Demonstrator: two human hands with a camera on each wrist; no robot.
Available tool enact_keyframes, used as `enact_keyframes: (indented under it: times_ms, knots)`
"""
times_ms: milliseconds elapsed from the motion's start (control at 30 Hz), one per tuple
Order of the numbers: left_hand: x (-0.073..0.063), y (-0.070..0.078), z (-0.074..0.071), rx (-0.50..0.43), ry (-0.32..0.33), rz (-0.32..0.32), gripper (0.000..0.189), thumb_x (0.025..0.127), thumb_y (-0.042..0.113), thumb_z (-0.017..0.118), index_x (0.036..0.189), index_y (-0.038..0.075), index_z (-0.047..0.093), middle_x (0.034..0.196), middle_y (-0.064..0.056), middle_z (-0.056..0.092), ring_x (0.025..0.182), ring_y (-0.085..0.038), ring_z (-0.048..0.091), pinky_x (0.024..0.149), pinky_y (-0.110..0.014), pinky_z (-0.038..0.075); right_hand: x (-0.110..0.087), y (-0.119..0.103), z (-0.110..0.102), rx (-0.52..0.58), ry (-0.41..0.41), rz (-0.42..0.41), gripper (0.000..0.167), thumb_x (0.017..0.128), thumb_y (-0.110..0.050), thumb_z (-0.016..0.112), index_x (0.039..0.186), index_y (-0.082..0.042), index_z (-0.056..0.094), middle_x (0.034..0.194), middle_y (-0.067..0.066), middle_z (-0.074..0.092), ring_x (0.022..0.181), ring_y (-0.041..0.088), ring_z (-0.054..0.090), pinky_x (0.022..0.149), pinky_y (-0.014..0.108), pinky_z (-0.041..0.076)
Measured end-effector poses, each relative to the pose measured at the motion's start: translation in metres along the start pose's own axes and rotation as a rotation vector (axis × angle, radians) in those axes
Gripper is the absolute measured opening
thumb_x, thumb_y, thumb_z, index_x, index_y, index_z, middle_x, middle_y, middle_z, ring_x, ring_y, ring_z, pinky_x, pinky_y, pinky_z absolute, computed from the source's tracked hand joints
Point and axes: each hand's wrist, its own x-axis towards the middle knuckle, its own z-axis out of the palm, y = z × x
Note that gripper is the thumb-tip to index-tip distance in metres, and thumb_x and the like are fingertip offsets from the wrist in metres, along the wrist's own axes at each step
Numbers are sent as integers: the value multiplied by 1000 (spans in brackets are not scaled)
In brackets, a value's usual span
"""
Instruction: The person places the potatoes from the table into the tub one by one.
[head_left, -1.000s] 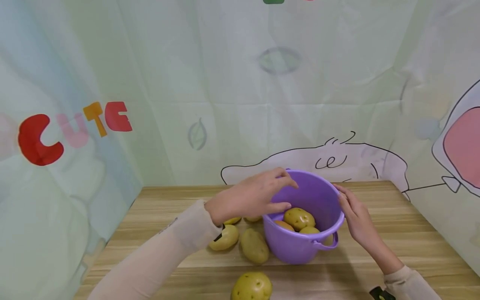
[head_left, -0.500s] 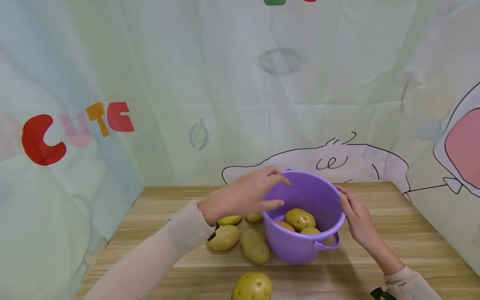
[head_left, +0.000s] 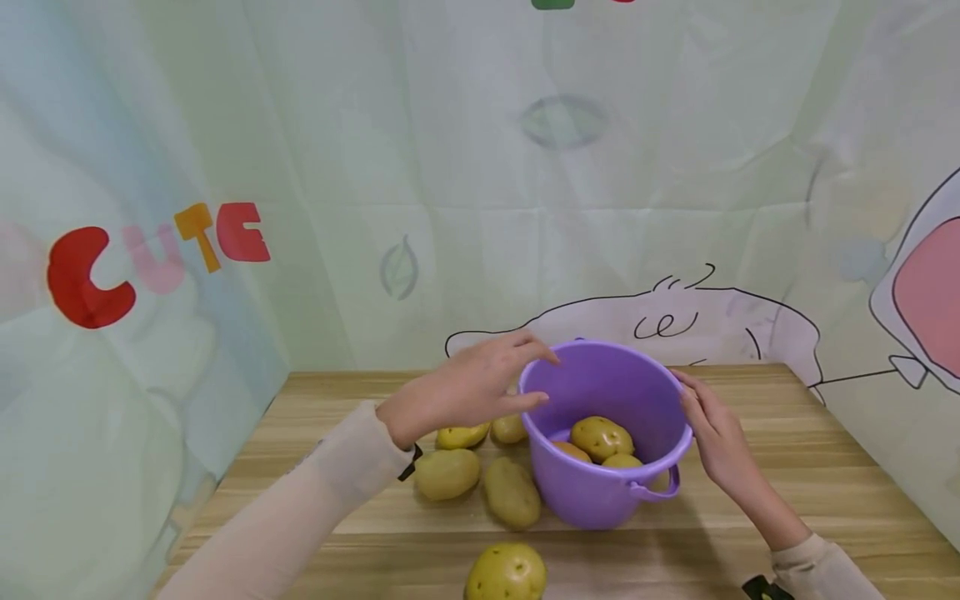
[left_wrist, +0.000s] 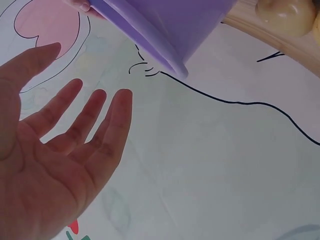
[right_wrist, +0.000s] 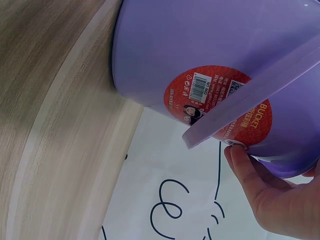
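A purple bucket (head_left: 600, 496) stands tilted on the table, its mouth facing the head camera. Inside lie a yellow-brown potato (head_left: 601, 438), a partly hidden orange-brown round thing (head_left: 572, 451) and another potato (head_left: 622, 461) by the near wall. My right hand (head_left: 716, 437) holds the bucket by its right rim; in the right wrist view its fingertips (right_wrist: 239, 155) touch the outer wall beside a red label. My left hand (head_left: 468, 379) hovers at the bucket's left rim, fingers spread and holding nothing. Left of the bucket lie a pale potato (head_left: 447, 474) and a brownish one (head_left: 512, 492).
Behind these sit a yellow potato (head_left: 462, 437) and another roundish one (head_left: 509, 429), both partly covered by the left arm. A yellow potato (head_left: 507, 573) lies at the near edge of the view. The wooden table (head_left: 360, 558) meets a printed cloth (head_left: 465, 167) behind.
My left hand has drifted left, away from over the bucket's mouth to its left rim, fingers still spread. The right hand and the bucket stay put.
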Motion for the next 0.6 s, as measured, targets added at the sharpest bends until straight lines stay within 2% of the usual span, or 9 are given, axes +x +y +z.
enact_keyframes:
  times_ms: [167,433,600]
  knots:
    - [-7,-7,0,4,12,-18,41,97,30,67,131,9,60,132,-3,55,118,-20,56,98,-36,48,0,0,0,3,-3,-2,41,109,-19,39,142,2,49,116,27,65,93,3,61,76,14,49]
    - [-17,-20,5,-6,57,-2,40,97,27,67,130,6,60,129,-4,58,119,-21,56,99,-37,48,0,0,0,-4,6,-4,40,109,-19,39,141,2,50,114,27,66,92,5,62,74,15,50]
    - [-24,-26,7,-5,67,-40,39,97,27,67,130,7,59,129,-5,58,120,-22,56,99,-39,48,0,0,0,-6,8,-8,40,109,-18,39,141,2,50,114,27,66,92,5,62,75,15,49]
